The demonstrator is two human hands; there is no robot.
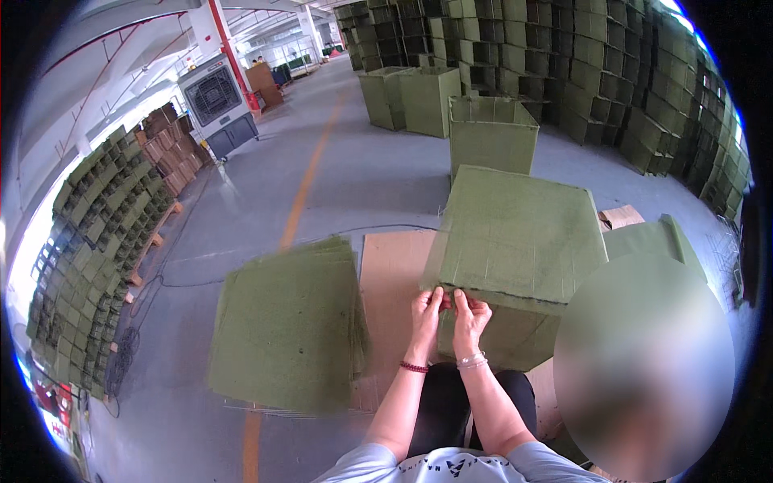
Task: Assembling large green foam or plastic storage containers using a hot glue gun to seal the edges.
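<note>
A large green box (pixel 515 233) stands in front of me, its top face flat and its near side dropping toward my knees. At the near left corner of its top edge, my left hand (pixel 427 314) is closed in a pinch on the box's edge. My right hand (pixel 470 320) sits close beside it, thumb and fingers also pinched on that same edge. A dark, ragged seam runs along the near top edge to the right of my fingers. The fingertips cover the exact spot they grip.
A stack of flat green sheets (pixel 282 326) lies to the left, beside brown cardboard (pixel 394 258) under the box. An open green box (pixel 493 141) stands beyond. Stacked green boxes (pixel 531 48) line the back right. A blurred oval hides the lower right. A cooler (pixel 216 97) stands far left.
</note>
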